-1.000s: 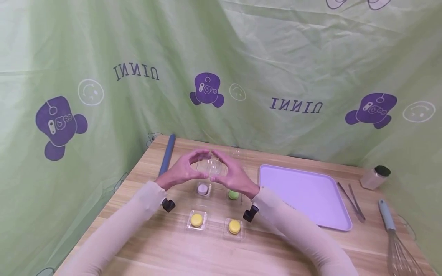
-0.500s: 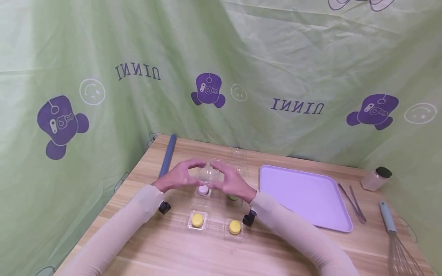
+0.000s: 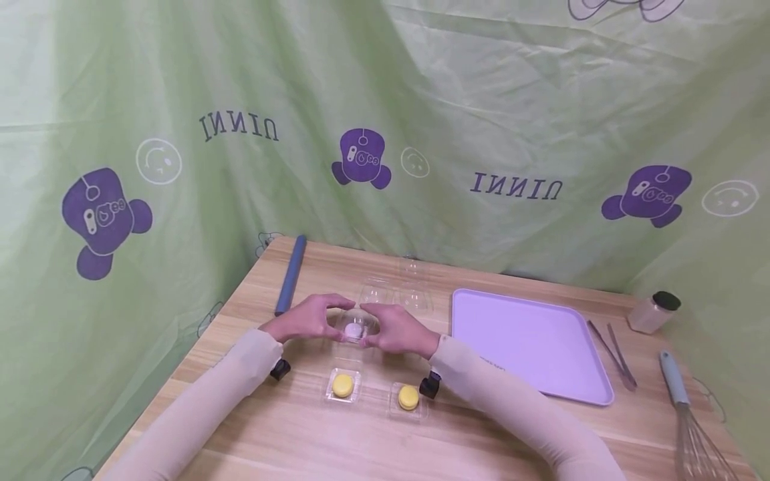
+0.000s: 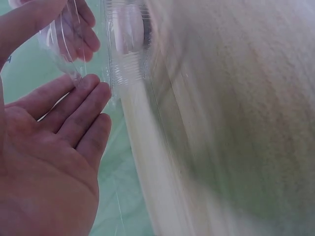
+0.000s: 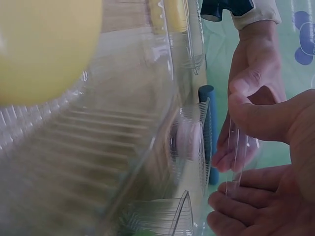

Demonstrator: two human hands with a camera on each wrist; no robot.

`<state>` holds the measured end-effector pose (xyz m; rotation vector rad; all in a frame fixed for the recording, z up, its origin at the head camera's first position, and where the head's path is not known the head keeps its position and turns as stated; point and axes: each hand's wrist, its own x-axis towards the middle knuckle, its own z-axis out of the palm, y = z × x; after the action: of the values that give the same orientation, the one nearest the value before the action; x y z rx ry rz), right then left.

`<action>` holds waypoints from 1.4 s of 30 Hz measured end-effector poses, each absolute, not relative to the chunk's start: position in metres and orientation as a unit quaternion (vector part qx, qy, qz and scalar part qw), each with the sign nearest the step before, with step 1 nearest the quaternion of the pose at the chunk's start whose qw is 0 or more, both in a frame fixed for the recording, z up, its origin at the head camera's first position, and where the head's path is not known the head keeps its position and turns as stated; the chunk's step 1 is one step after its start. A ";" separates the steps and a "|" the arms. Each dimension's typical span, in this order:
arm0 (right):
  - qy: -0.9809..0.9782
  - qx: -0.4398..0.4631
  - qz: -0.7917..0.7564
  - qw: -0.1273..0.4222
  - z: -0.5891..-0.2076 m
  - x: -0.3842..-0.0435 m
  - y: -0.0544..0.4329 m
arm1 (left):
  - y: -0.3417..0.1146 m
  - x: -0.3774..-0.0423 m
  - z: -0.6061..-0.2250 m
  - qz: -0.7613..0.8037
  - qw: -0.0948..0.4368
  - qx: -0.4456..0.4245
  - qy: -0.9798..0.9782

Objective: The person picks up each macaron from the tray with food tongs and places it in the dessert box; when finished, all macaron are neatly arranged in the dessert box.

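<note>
From my end of the feed I am seeing a pale wood-grain table (image 3: 331, 441) running out under everything, with a green curtain (image 3: 252, 194) hanging behind it and folding round both sides, purple figures and mirrored lettering showing on it.

I am taking the lilac tray (image 3: 522, 337) as my landmark. A blue rod (image 3: 291, 275) is lying far to its left, close to the table's left edge. Two yellow macarons (image 3: 343, 385) are sitting in clear holders left of the tray, on the person's side. Some spare clear covers (image 3: 414, 298) are lying just left of its far part. The right sleeve (image 3: 499, 387) is crossing the tray's near left corner and hiding it. Tongs (image 3: 615, 354) are lying just right of the tray, a jar (image 3: 652, 312) is lying farther right, and a whisk (image 3: 686, 414) is pointing toward the person beyond the tongs.

Left of the tray, the left hand (image 3: 309, 317) and right hand (image 3: 400, 327) are facing each other, thumbs and fingers well parted, pinching opposite sides of one clear lid (image 3: 359, 312). A lilac macaron (image 4: 129, 28) is resting in its clear base (image 4: 127, 73) directly under that lid, a narrow gap showing between.
</note>
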<state>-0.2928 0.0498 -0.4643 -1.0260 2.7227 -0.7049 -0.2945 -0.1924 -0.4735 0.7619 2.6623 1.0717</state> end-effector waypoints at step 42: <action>0.914 -0.363 -0.159 0.086 -0.473 -0.295 0.036 | -0.181 -0.295 -0.479 0.242 0.085 0.262 0.930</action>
<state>-0.2949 0.0357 -0.4727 -1.0819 2.7251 -0.4737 -0.2950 -0.1806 -0.4786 0.7822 2.7751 0.7208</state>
